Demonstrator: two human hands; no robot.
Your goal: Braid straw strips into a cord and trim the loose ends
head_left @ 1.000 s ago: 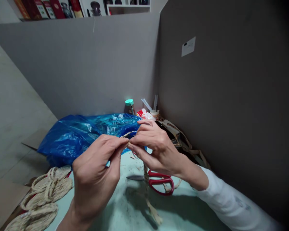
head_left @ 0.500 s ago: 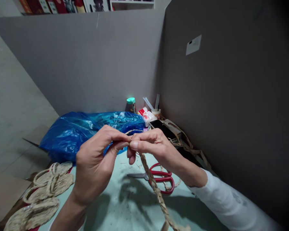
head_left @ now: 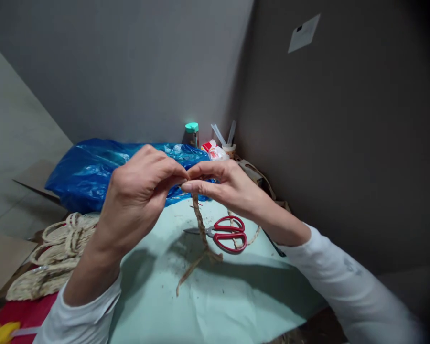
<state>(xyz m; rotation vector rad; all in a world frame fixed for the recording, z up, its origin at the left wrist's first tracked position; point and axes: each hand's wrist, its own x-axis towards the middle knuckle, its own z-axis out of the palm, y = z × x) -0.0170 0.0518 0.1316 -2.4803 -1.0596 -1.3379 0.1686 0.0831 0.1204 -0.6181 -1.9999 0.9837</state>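
Observation:
My left hand (head_left: pixel 139 191) and my right hand (head_left: pixel 232 184) meet fingertip to fingertip above the table. Both are closed in a pinch on a braided straw cord (head_left: pixel 199 217); the pinched part is hidden behind the fingers. From there the cord hangs down and splits into loose ends near the tabletop. Behind it, red-handled scissors (head_left: pixel 229 234) lie with the blades pointing left. Another thin piece of straw braid (head_left: pixel 254 235) lies beside the handles.
A pale green sheet (head_left: pixel 215 301) covers the table. A blue plastic bag (head_left: pixel 82 177) fills the back left. Bundled coils of straw braid (head_left: pixel 53 258) lie at left. At the back stand a teal-lidded jar (head_left: pixel 192 135) and a cup with plastic strips (head_left: pixel 229 151). A grey partition (head_left: pixel 337 143) rises at right.
The view has tilted down and shows more of the table front. The hanging cord has swung left, and its forked end now shows whole. Both hands keep their pinch.

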